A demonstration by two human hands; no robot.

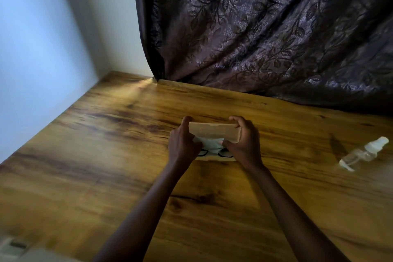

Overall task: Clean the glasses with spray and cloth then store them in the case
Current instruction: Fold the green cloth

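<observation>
A tan glasses case (214,132) stands partly open on the wooden table, its lid raised toward me. My left hand (182,142) grips the lid's left end and my right hand (244,140) grips its right end, fingers curled over the top edge. Inside the case lies a pale cloth (209,143), and below it the black-framed glasses (214,153) show between my wrists, partly hidden by both hands. A clear spray bottle (363,153) with a white cap lies on its side at the right, well away from my hands.
The wooden table (106,155) meets a pale wall (42,59) on the left. A dark leaf-patterned curtain (265,27) hangs along the table's far edge. A pale blurred object (14,249) sits at the bottom left corner.
</observation>
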